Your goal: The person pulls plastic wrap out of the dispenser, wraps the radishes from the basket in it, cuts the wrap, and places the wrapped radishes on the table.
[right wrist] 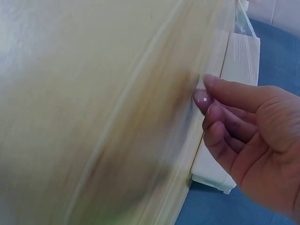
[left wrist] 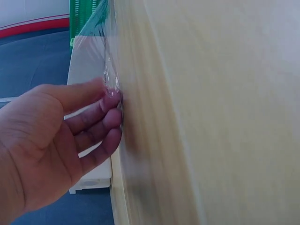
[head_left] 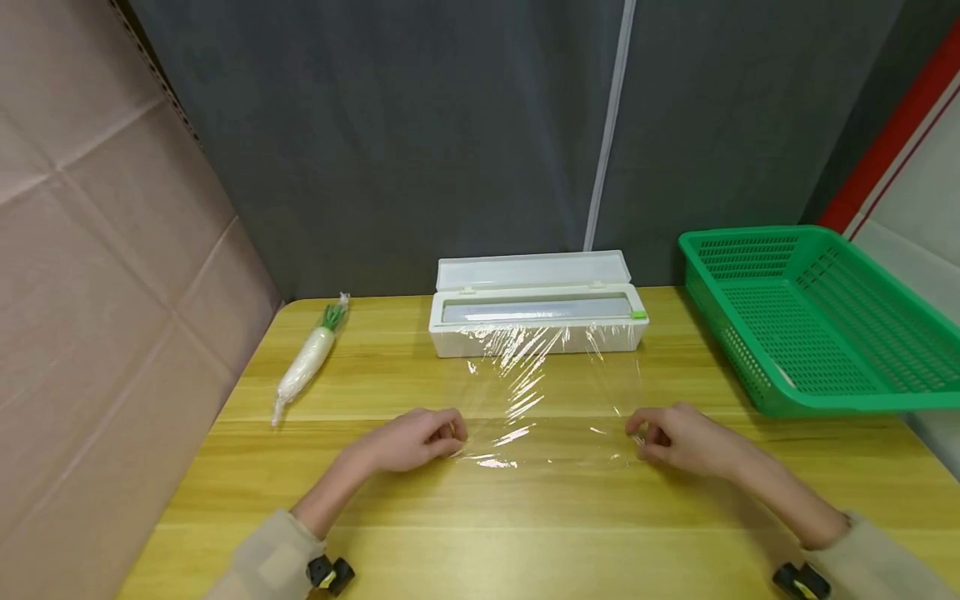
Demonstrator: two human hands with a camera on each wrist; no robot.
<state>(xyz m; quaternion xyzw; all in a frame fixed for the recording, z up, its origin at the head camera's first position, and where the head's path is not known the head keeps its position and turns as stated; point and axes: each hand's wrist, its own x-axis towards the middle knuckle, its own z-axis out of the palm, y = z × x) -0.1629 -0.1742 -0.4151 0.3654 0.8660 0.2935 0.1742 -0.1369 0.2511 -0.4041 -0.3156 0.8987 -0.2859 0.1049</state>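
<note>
1. A sheet of cling film spanned from the white dispenser at the counter's far edge towards its near edge, lying between both hands.
2. The dispenser's long axis ran along that far edge.
3. The wrapped white radish slanted near the far-left corner, closer to the left hand.
4. The left fingers pinched one film corner; the right hand's pinched the other.
</note>
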